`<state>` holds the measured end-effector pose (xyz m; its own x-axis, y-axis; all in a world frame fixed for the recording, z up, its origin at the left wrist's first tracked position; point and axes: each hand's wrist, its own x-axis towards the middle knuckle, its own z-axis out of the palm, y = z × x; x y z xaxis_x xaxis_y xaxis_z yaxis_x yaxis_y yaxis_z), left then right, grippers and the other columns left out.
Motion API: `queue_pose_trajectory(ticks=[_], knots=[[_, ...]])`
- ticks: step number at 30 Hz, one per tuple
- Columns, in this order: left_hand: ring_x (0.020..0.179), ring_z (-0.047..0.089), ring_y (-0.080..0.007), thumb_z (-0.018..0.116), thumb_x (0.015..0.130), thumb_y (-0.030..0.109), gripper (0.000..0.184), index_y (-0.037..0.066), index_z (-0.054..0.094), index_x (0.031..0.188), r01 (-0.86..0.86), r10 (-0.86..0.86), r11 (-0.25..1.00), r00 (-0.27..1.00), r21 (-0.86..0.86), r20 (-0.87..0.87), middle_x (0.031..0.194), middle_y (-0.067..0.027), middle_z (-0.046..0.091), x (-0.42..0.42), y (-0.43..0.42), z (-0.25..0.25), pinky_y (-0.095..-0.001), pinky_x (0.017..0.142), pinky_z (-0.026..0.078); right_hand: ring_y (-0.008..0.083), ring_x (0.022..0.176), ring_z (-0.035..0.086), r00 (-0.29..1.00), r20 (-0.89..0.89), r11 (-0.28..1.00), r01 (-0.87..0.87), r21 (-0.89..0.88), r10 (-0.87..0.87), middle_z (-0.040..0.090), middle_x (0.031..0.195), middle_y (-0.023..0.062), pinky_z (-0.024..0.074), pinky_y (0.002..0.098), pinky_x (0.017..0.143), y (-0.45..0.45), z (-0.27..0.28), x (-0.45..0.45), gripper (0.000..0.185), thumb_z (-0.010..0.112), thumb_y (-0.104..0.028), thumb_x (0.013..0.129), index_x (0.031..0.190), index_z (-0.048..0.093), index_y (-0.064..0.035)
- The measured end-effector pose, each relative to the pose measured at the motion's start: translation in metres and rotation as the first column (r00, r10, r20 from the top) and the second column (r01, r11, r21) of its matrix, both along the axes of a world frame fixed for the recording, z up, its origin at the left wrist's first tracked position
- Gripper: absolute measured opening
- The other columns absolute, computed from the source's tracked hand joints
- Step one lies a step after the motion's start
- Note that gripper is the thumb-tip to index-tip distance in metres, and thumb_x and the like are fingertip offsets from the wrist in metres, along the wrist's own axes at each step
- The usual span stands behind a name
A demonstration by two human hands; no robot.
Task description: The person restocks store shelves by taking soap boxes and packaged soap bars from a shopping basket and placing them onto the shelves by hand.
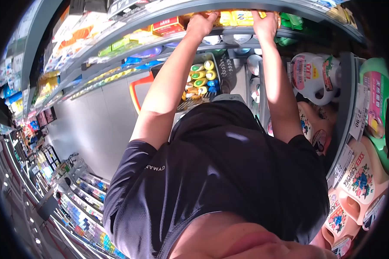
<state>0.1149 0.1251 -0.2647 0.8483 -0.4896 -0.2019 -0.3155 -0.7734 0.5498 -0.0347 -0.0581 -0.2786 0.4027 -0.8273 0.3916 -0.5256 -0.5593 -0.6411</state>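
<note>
Both my arms stretch forward into a shelf bay, under the lip of the shelf above. My left hand (201, 24) is at the left end of some shiny yellow packs (237, 18), its thumb pointing towards them. At their right end, my right hand (266, 26) has thumb and fingers around the yellow wrapping. The upper shelf edge partly hides the fingertips of both hands. Left of my left hand lies a red and yellow box (166, 26). Green packs (292, 21) sit just right of my right hand.
Below my arms stands a crate (216, 64) of green-capped yellow bottles and blue ones, beside an orange-red handle (134, 93). Large detergent jugs (313, 75) fill the shelves at right, with price tags (358, 113) along the edge. Grey floor (90, 116) and more aisles lie left.
</note>
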Motion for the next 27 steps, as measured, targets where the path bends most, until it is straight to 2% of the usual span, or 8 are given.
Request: queue_pose_trajectory(ticks=[4,5,7,11,15,16,23,27], knots=[[0.107,0.062,-0.0353,0.05,0.096,0.048,0.059,-0.001,0.053,0.129,0.043,-0.014,0.988,0.982,-0.147,0.188,0.121,-0.0234,0.062,-0.039,0.059,0.021,-0.0467,0.092,0.048,0.0407,0.102,0.054,0.995,0.079,0.998,-0.065,-0.027,0.067,0.058,0.106,0.0248,0.0443,0.0466,0.089,0.029,0.029,-0.024,0.04,0.066,-0.028,0.09,0.114,0.056,0.0031],[0.106,0.062,-0.0307,0.051,0.099,0.038,0.046,0.001,0.059,0.125,-0.002,0.024,0.952,0.997,-0.307,0.067,0.122,-0.017,0.062,-0.054,0.079,0.036,-0.0472,0.092,0.05,0.0375,0.093,0.054,0.951,0.249,0.96,-0.119,-0.252,0.183,0.057,0.098,0.0215,0.0452,0.0456,0.083,0.036,0.023,-0.031,0.034,0.064,-0.026,0.092,0.107,0.057,0.0031],[0.1,0.064,-0.0382,0.054,0.093,0.051,0.067,-0.003,0.047,0.13,0.0,-0.073,0.939,0.977,-0.343,-0.199,0.109,-0.0236,0.066,-0.071,0.128,0.021,-0.0416,0.091,0.049,0.0367,0.1,0.058,0.882,0.442,0.955,-0.256,0.152,0.167,0.06,0.106,0.021,0.0476,0.0437,0.086,0.065,0.041,-0.042,0.03,0.064,-0.022,0.09,0.11,0.06,0.0007],[0.079,0.067,-0.0195,0.051,0.098,0.033,0.046,-0.003,0.051,0.126,-0.208,0.096,0.969,0.817,-0.136,-0.569,0.098,-0.0145,0.069,-0.112,0.249,-0.052,-0.034,0.075,0.052,0.025,0.09,0.064,0.942,0.179,0.941,-0.309,0.141,0.282,0.067,0.102,0.0153,0.0494,0.0345,0.084,0.104,-0.026,-0.085,0.035,0.066,-0.026,0.09,0.114,0.062,-0.0009],[0.084,0.066,-0.0196,0.05,0.096,0.03,0.044,-0.004,0.055,0.123,-0.24,0.249,0.966,0.758,0.097,-0.603,0.1,-0.0143,0.068,-0.154,0.368,-0.138,-0.0339,0.079,0.052,0.0237,0.09,0.064,0.89,0.163,0.749,-0.448,0.489,0.427,0.067,0.104,0.0158,0.0494,0.0334,0.084,0.162,-0.081,-0.106,0.028,0.059,-0.021,0.094,0.113,0.063,-0.001],[0.102,0.066,-0.0337,0.049,0.094,0.031,0.042,0.003,0.057,0.123,-0.213,0.29,0.956,0.774,0.2,-0.563,0.112,-0.0215,0.067,-0.164,0.39,-0.153,-0.0414,0.09,0.049,0.0218,0.089,0.064,0.847,0.09,0.67,-0.475,0.57,0.524,0.067,0.103,0.0154,0.0495,0.0317,0.082,0.168,-0.111,-0.114,0.026,0.057,-0.019,0.096,0.113,0.062,-0.0008],[0.111,0.06,-0.0394,0.048,0.092,0.033,0.038,0.005,0.059,0.116,-0.106,0.321,0.927,0.722,0.36,-0.613,0.113,-0.0236,0.065,-0.174,0.433,-0.197,-0.0446,0.094,0.047,0.0128,0.072,0.06,0.618,0.121,-0.051,-0.13,0.99,0.777,0.062,0.084,0.0026,0.0511,0.0283,0.066,0.253,-0.246,-0.125,0.02,0.06,-0.022,0.094,0.101,0.064,-0.0038],[0.108,0.063,-0.0331,0.051,0.09,0.026,0.043,0.012,0.056,0.131,-0.104,0.28,0.947,0.734,0.305,-0.619,0.113,-0.0192,0.066,-0.175,0.441,-0.312,-0.0412,0.093,0.049,0.0166,0.062,0.063,0.508,-0.134,-0.006,0.264,0.964,0.851,0.067,0.082,0.0072,0.0504,0.0299,0.055,0.32,-0.275,-0.082,0.025,0.063,-0.024,0.09,0.101,0.065,-0.0013]])
